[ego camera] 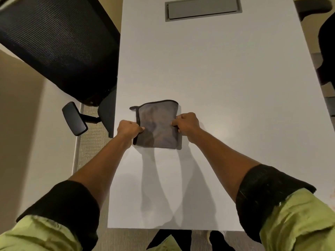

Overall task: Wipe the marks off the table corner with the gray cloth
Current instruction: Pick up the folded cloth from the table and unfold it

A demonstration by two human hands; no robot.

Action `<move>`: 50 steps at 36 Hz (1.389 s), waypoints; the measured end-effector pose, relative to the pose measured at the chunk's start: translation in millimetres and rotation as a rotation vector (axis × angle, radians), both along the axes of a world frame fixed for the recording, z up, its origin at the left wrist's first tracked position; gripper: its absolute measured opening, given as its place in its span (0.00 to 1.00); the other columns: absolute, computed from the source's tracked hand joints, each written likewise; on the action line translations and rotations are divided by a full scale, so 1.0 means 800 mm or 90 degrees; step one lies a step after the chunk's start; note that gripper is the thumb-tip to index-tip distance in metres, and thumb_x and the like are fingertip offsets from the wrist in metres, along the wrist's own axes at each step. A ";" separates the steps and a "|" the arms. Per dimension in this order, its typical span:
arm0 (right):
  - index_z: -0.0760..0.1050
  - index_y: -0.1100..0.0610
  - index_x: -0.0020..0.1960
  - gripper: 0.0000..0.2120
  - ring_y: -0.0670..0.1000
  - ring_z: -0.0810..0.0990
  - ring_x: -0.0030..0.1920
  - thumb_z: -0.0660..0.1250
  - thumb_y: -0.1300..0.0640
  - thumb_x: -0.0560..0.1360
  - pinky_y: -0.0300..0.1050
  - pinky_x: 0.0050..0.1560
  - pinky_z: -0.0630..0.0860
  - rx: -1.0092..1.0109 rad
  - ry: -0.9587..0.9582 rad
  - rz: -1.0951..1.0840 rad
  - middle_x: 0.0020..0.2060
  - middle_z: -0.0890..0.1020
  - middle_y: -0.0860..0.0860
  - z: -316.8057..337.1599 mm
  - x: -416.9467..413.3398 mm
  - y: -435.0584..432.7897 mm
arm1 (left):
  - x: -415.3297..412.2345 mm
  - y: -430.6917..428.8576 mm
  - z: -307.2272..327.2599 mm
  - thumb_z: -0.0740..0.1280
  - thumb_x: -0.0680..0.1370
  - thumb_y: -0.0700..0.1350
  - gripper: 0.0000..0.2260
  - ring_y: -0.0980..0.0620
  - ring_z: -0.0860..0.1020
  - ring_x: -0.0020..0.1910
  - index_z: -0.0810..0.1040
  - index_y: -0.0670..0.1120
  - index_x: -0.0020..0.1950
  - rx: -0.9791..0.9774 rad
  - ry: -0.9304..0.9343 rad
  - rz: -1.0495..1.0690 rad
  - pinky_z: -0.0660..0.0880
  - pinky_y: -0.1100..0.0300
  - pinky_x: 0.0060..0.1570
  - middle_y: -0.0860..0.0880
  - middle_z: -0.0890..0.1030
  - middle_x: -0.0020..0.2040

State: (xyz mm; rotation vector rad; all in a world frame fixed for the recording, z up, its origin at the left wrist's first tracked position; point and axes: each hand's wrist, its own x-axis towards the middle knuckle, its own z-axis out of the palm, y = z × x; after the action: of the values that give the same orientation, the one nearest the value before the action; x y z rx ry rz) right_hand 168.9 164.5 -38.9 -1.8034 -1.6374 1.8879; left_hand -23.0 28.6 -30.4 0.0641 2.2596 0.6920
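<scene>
A gray cloth (157, 125) with a dark stitched hem is stretched out between both hands above the white table (226, 84). My left hand (129, 130) pinches its left edge. My right hand (187, 124) pinches its right edge. The cloth is folded and its lower edge hangs close to the tabletop, near the table's left side. The table's near left corner (110, 224) is in view below my left forearm. I cannot make out any marks on the surface.
A black mesh office chair (59, 44) stands against the table's left edge, its armrest (74, 119) sticking out. A gray cable hatch (203, 8) is set in the far tabletop. Another dark chair (326, 42) sits at the right edge.
</scene>
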 end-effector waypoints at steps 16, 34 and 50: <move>0.76 0.50 0.69 0.26 0.48 0.80 0.39 0.79 0.60 0.74 0.41 0.52 0.78 0.055 0.112 -0.127 0.35 0.80 0.48 0.058 0.256 -0.039 | 0.139 -0.030 0.048 0.82 0.74 0.32 0.09 0.44 0.87 0.52 0.89 0.39 0.52 0.210 -0.203 -0.119 0.82 0.52 0.62 0.47 0.91 0.47; 0.85 0.52 0.57 0.16 0.50 0.83 0.49 0.83 0.57 0.71 0.39 0.47 0.80 0.234 -0.010 -0.131 0.50 0.87 0.49 0.079 0.517 -0.125 | 0.375 -0.014 0.076 0.83 0.73 0.34 0.09 0.49 0.66 0.87 0.88 0.46 0.44 0.338 -0.164 -0.303 0.64 0.45 0.85 0.56 0.73 0.84; 0.82 0.55 0.52 0.11 0.50 0.87 0.55 0.81 0.60 0.73 0.54 0.59 0.86 0.218 0.109 -0.296 0.49 0.87 0.50 0.083 0.657 -0.174 | 0.503 -0.023 0.083 0.81 0.75 0.34 0.11 0.54 0.85 0.63 0.86 0.48 0.39 0.367 -0.203 -0.401 0.79 0.56 0.67 0.52 0.90 0.60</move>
State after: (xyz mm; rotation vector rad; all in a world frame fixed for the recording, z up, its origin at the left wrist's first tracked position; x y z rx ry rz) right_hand 694.9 25.1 27.6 -1.6453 -1.2498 1.4193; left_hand 379.3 10.2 36.2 0.8410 1.5435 0.8940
